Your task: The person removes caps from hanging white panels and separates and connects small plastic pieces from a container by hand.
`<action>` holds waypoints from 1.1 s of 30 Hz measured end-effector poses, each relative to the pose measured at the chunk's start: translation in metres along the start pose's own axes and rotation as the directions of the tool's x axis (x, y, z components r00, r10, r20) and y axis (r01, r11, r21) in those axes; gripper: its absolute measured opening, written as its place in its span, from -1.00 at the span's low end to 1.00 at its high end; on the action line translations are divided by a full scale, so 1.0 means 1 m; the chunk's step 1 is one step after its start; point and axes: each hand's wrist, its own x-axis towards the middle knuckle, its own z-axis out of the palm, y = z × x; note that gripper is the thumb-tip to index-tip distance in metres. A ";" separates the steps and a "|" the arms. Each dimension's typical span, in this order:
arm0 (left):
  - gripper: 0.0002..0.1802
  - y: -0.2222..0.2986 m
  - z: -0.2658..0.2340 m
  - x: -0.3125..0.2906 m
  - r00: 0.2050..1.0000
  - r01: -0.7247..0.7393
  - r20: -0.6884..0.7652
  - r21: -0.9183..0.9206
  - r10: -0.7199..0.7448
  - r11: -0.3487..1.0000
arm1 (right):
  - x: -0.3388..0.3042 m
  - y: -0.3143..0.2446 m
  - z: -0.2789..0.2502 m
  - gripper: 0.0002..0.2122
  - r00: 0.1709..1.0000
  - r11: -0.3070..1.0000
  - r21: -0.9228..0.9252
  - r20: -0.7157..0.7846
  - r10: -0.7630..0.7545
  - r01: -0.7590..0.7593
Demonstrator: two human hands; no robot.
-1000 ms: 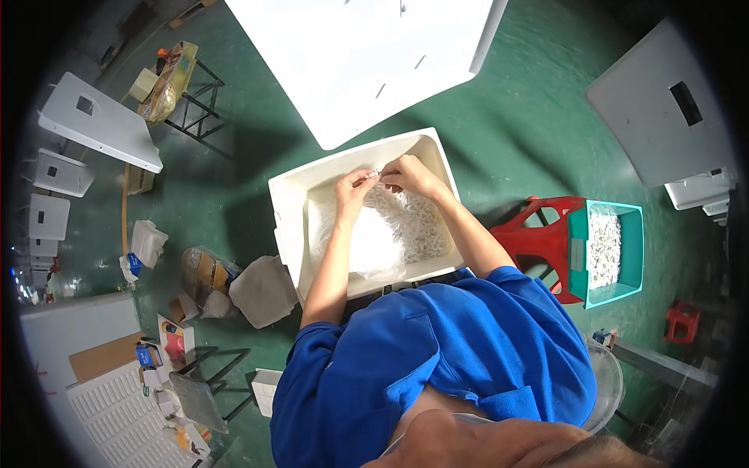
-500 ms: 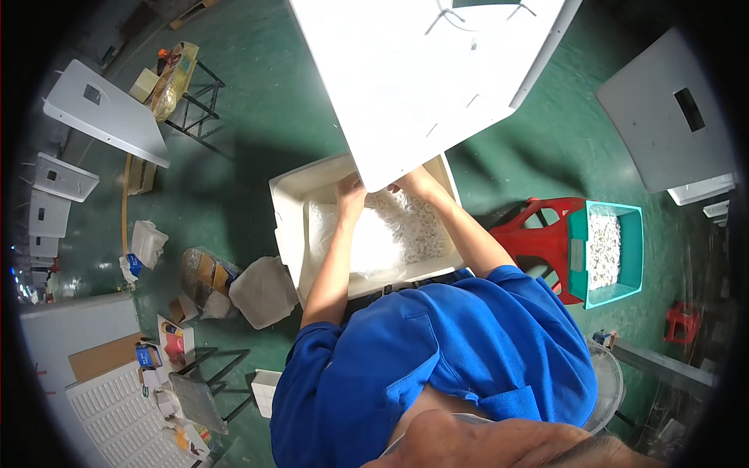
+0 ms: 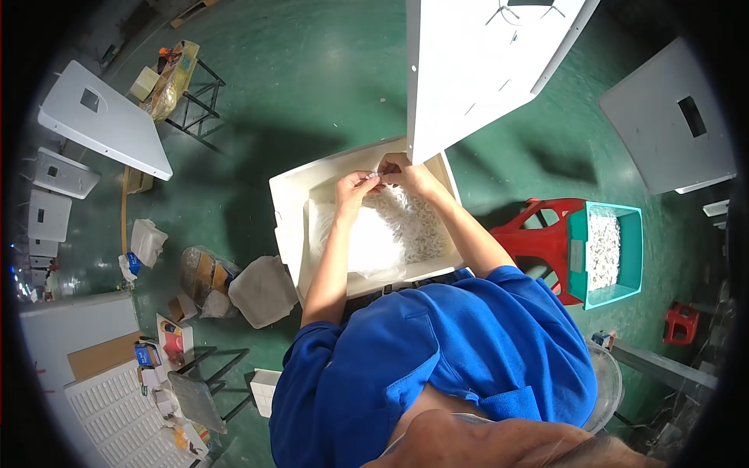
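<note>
Above a cream plastic bin [image 3: 282,226], my left hand [image 3: 353,191] and my right hand [image 3: 407,175] meet, fingertips pinched together. Between them is a small white part [image 3: 375,176], too small to tell its exact kind. Under the hands, many small white pieces [image 3: 425,230] lie in a clear plastic bag [image 3: 374,273] that lines the bin. A large white panel [image 3: 468,78] hangs beyond the bin, its lower corner just past my right hand and partly over the bin's far side.
To the right, a teal crate [image 3: 576,269] of white pieces rests against a red plastic stool [image 3: 538,234]. More white panels hang at the left [image 3: 117,129] and right [image 3: 655,117]. A grey-white stool [image 3: 265,292] and wrapped boxes [image 3: 204,281] stand left of the bin.
The hanging panel has turned and shifted right, uncovering my hands. Both hands now show their fingertips together at the small white part.
</note>
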 end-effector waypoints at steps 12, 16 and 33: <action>-0.84 0.008 0.008 -0.003 1.000 -0.015 0.018 0.054 0.014 0.998 | -0.003 -0.019 -0.008 -0.92 0.994 0.988 -0.113 -0.046 0.101 -0.105; -0.83 0.008 0.006 -0.004 1.000 -0.024 0.004 0.095 0.024 0.995 | -0.003 -0.021 -0.008 -0.93 0.991 0.989 -0.068 -0.035 0.127 -0.129; -0.80 0.011 0.011 -0.007 0.949 -0.249 -0.046 0.503 0.313 0.828 | 0.000 -0.017 -0.003 -0.78 0.989 0.988 0.079 -0.054 0.139 -0.135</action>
